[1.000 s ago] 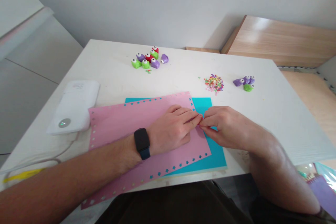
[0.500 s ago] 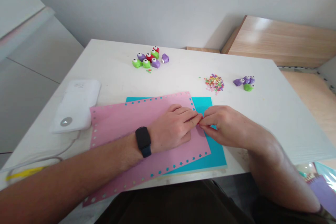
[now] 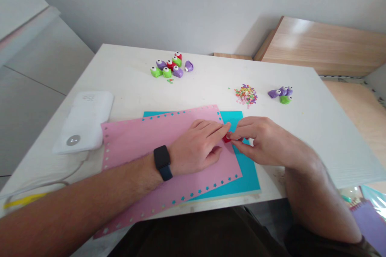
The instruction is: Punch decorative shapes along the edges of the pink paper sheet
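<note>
A pink sheet with star holes punched along its edges lies on a turquoise sheet near the table's front edge. My left hand rests on the pink sheet, fingers stretched toward its right edge and touching a small red punch. My right hand is closed in a pinch on that red punch at the pink sheet's right edge. A dark watch is on my left wrist.
On the white table a cluster of green, purple and red punches sits at the back. A confetti pile and more purple and green punches are at the right. A white device with cable lies left. Wooden boards stand behind.
The red punch, hidden between my fingertips before, now shows as my right hand has lifted slightly and shifted up along the pink sheet's right edge. My left fingers have followed.
</note>
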Demonstrator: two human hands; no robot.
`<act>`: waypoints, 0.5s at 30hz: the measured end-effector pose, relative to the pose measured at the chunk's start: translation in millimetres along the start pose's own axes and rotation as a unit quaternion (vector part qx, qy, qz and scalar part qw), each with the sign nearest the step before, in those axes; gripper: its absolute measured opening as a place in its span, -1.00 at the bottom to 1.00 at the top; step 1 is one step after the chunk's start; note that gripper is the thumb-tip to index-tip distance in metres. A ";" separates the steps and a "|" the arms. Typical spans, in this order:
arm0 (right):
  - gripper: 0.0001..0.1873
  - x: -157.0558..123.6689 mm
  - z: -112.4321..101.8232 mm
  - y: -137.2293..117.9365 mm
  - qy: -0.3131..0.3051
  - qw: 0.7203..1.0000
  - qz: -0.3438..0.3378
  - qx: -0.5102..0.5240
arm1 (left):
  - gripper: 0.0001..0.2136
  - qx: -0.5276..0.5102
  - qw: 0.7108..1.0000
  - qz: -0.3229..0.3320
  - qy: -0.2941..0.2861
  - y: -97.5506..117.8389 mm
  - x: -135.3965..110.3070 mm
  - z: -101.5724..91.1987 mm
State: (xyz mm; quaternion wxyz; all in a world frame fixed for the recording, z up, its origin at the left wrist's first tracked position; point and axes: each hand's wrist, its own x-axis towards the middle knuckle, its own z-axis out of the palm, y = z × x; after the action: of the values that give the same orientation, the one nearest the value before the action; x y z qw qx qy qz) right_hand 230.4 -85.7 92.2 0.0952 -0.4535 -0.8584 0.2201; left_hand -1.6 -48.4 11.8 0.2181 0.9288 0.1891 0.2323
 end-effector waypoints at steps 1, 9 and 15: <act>-0.83 0.0 0.1 -0.1 0.007 1.000 0.001 -0.001 | -0.47 -0.002 1.000 -0.005 0.005 -0.1 -0.3 0.3; -0.84 2.7 6.7 5.4 0.001 0.999 0.021 -0.042 | -0.44 -0.011 0.999 -0.028 0.021 -1.3 -0.8 1.7; -0.83 2.3 5.8 6.5 -0.033 0.997 0.048 -0.057 | -0.46 -0.003 0.999 -0.027 0.021 -1.2 -1.4 0.6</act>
State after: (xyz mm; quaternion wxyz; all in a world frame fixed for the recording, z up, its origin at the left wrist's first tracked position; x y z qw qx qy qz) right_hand 231.7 -82.3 84.0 0.0296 -0.4916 -0.8494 0.1897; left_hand -2.7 -48.3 10.2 0.2234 0.9176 0.2178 0.2464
